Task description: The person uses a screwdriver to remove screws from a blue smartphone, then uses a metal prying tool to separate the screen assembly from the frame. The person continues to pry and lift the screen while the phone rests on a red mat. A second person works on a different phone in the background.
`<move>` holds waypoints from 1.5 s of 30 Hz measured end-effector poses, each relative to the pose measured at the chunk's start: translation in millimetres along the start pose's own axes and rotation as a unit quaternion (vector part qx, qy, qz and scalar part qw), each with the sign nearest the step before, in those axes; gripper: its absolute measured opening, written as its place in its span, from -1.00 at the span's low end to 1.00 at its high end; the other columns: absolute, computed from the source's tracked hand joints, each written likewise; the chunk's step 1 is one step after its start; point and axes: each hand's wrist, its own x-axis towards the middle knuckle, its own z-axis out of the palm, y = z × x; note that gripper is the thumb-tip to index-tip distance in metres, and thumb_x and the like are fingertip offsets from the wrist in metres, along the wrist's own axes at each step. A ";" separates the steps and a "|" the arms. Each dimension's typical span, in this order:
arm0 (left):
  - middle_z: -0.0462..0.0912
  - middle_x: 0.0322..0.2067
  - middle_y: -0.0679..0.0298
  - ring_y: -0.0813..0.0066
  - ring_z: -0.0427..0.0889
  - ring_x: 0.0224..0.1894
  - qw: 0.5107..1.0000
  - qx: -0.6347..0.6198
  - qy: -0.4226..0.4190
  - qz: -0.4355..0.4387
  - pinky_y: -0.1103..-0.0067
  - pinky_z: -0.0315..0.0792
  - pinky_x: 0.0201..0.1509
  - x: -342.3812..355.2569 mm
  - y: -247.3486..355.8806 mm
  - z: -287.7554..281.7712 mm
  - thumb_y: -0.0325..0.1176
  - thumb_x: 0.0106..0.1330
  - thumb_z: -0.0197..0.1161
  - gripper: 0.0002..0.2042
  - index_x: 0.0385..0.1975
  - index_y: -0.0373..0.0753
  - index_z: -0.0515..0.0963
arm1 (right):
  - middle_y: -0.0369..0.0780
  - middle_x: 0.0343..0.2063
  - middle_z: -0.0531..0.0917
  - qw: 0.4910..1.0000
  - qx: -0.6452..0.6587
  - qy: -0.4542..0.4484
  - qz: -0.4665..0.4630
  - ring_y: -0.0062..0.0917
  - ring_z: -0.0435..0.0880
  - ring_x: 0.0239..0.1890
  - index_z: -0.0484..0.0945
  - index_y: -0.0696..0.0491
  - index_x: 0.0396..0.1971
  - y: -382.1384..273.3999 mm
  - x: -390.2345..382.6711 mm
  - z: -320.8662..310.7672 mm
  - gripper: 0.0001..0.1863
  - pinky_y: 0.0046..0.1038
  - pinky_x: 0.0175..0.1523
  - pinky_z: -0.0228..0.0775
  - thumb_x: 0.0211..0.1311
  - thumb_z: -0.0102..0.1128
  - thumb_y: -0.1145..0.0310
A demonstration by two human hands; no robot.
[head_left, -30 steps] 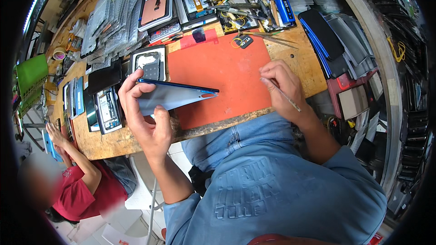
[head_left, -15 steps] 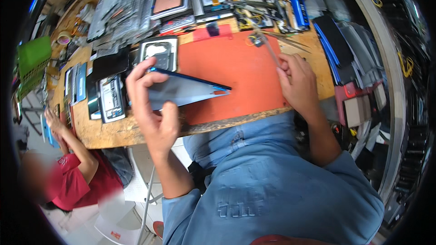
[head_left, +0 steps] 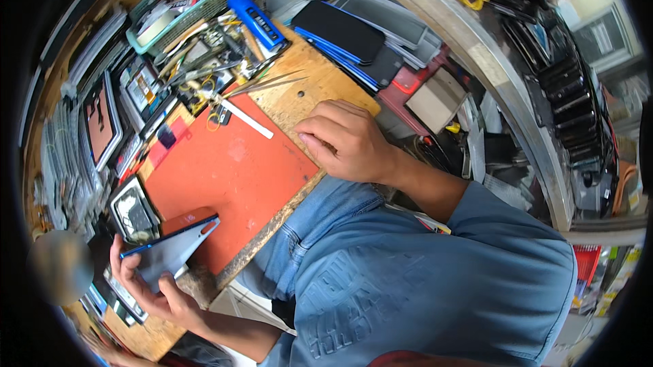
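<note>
My left hand [head_left: 153, 292] holds a phone back cover [head_left: 170, 251] tilted above the near left part of the orange mat [head_left: 224, 163]. The cover has a dark blue edge, a pale grey face and a cutout at its far corner. My right hand [head_left: 347, 142] hovers by the mat's right edge, its fingers curled, with nothing visible in them. A thin white strip [head_left: 248, 117] lies on the far right corner of the mat, apart from that hand. Beyond my left hand lies a phone part with a white and dark inside [head_left: 134, 210].
A blue cylinder [head_left: 255, 20] and several hand tools [head_left: 204, 61] lie at the back of the wooden bench [head_left: 326, 88]. A green basket [head_left: 143, 37] stands behind them. Dark and grey panels [head_left: 340, 30] are stacked at the right. Another person's hand [head_left: 112, 350] shows at lower left.
The view has swung to the right. My right hand has let go of the thin strip, which now lies on the mat. The back cover stays in my left hand.
</note>
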 end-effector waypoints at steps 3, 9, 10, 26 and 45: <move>0.41 0.42 -0.14 0.11 0.38 0.42 0.999 0.012 -0.035 0.039 0.21 0.14 0.57 8.8 -6.6 1.9 -0.55 -0.02 -0.02 -0.56 -0.04 -0.35 0.45 | -0.14 -0.37 0.66 0.999 -0.035 0.025 0.008 -0.21 0.70 -0.32 0.67 0.12 -0.27 6.2 -4.3 -14.8 -0.85 -0.23 -0.21 0.53 0.16 0.43 0.56; 0.41 0.41 -0.08 0.13 0.40 0.39 0.999 0.003 -0.027 0.022 0.22 0.33 0.45 1.7 -0.4 5.0 -0.53 0.03 0.00 -0.60 -0.04 -0.31 0.45 | -0.08 -0.24 0.72 0.968 -0.229 0.045 0.096 -0.11 0.72 -0.12 0.70 0.17 -0.21 62.4 3.3 -63.9 -0.83 -0.18 0.01 0.55 0.24 0.40 0.44; 0.41 0.41 -0.08 0.13 0.40 0.39 0.999 0.014 -0.026 0.028 0.21 0.33 0.45 -0.4 1.1 3.2 -0.53 0.04 0.00 -0.60 -0.05 -0.31 0.45 | -0.06 -0.19 0.73 0.960 -0.233 0.076 0.135 -0.06 0.72 -0.06 0.70 0.18 -0.19 78.5 4.3 -76.6 -0.80 -0.16 0.09 0.55 0.28 0.39 0.39; 0.40 0.41 -0.14 0.05 0.39 0.45 0.993 0.054 -0.060 0.089 0.25 0.38 0.43 2.1 10.1 -0.1 -0.60 0.01 0.00 -0.58 -0.04 -0.35 0.46 | -0.03 0.14 0.75 0.842 -0.491 0.082 0.207 0.01 0.66 0.24 0.69 0.09 0.15 139.5 -28.3 -166.3 -0.55 -0.11 0.33 0.44 0.53 0.22 0.06; 0.57 0.15 -0.03 -0.17 0.53 0.34 0.989 0.053 0.050 0.130 0.05 0.38 0.44 -47.5 31.5 29.7 -0.72 -0.03 0.21 -0.74 -0.33 -0.27 0.61 | -0.05 0.23 0.65 0.958 0.136 -0.156 -0.201 -0.11 0.68 0.12 0.64 0.13 0.21 -59.8 96.6 86.3 -0.49 -0.18 0.23 0.55 0.30 0.45 0.26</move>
